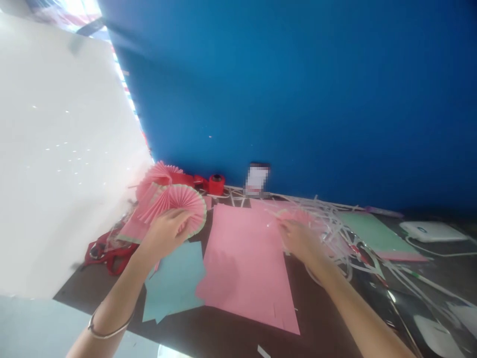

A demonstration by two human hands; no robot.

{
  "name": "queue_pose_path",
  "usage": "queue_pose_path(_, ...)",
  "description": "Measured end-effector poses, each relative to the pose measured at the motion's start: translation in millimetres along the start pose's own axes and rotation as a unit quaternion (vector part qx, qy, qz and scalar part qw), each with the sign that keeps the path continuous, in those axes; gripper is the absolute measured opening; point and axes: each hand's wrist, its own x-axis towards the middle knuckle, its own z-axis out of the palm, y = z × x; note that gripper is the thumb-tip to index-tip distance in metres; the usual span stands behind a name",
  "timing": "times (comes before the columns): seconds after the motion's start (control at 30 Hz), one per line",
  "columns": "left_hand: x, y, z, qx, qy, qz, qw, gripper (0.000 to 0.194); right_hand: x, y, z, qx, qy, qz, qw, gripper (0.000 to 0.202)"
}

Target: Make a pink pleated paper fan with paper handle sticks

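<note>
My left hand (168,231) is closed on a pink pleated paper fan (192,201) with a pale green edge, spread into a rounded shape. More pink pleated paper (158,174) lies behind it. Below this hand is a light blue paper sheet (175,283). Large pink paper sheets (244,258) lie flat between my hands. My right hand (298,238) is at their right edge, its fingers pinched together beside a tangle of white paper strips (331,223). What those fingertips hold, if anything, is too blurred to make out.
Against the blue wall (298,99) stand a red roll (216,184) and a small blurred card (257,179). Red straps (112,253) lie at left. Green paper (376,231) and a white device with a cable (432,231) are at right. A white panel (67,149) rises at left.
</note>
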Motion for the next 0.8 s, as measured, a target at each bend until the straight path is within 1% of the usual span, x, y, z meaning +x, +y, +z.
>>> queue_pose_path(0.07,-9.9,-6.6,19.3,0.059,-0.039,-0.002,0.998,0.032,-8.5,-26.3,4.0,-0.015,-0.020,-0.079,0.997,0.026)
queue_pose_path(0.13,-17.6,-13.9,42.1,0.097,-0.062,0.005,0.993,0.040,-17.0,-47.6,10.1,-0.023,-0.028,-0.133,0.990,0.025)
queue_pose_path(0.17,-20.4,-17.5,52.2,0.100,-0.078,0.021,0.992,0.043,-20.7,-56.1,13.7,-0.012,-0.033,-0.155,0.987,0.025)
queue_pose_path(0.23,-24.0,-24.2,66.7,0.103,-0.096,0.052,0.989,0.050,-26.4,-68.6,21.5,0.026,-0.028,-0.174,0.984,0.025)
queue_pose_path(0.3,-25.7,-29.9,72.4,0.096,-0.104,0.072,0.987,0.052,-30.6,-75.7,28.8,0.067,-0.021,-0.182,0.981,0.024)
queue_pose_path(0.37,-25.6,-35.2,70.0,0.081,-0.089,0.063,0.991,0.048,-34.5,-78.2,35.6,0.093,-0.018,-0.188,0.978,0.024)
queue_pose_path(0.4,-24.8,-37.8,66.2,0.068,-0.071,0.043,0.994,0.044,-36.6,-77.8,39.1,0.099,-0.015,-0.191,0.976,0.023)
queue_pose_path(0.47,-21.3,-42.9,54.4,0.033,-0.013,-0.023,0.999,0.037,-41.3,-74.2,47.0,0.101,0.008,-0.196,0.975,0.022)
queue_pose_path(0.5,-18.5,-45.2,46.9,0.007,0.026,-0.067,0.997,0.036,-43.6,-71.1,51.5,0.099,0.026,-0.200,0.974,0.021)
queue_pose_path(0.57,-11.9,-49.5,30.1,-0.042,0.105,-0.137,0.984,0.036,-47.4,-63.3,61.0,0.094,0.069,-0.215,0.970,0.021)
queue_pose_path(0.63,-5.1,-53.6,14.1,-0.071,0.189,-0.192,0.961,0.037,-49.5,-55.1,69.6,0.101,0.112,-0.222,0.963,0.022)
queue_pose_path(0.67,-2.5,-55.8,7.3,-0.085,0.230,-0.207,0.947,0.038,-50.1,-51.6,72.9,0.111,0.127,-0.221,0.961,0.022)
queue_pose_path(0.73,0.6,-60.9,-2.0,-0.091,0.291,-0.210,0.929,0.035,-51.2,-46.9,76.9,0.133,0.143,-0.216,0.957,0.021)
queue_pose_path(0.8,0.3,-67.2,-5.4,-0.079,0.315,-0.207,0.923,0.028,-52.5,-46.7,77.0,0.151,0.137,-0.213,0.956,0.021)
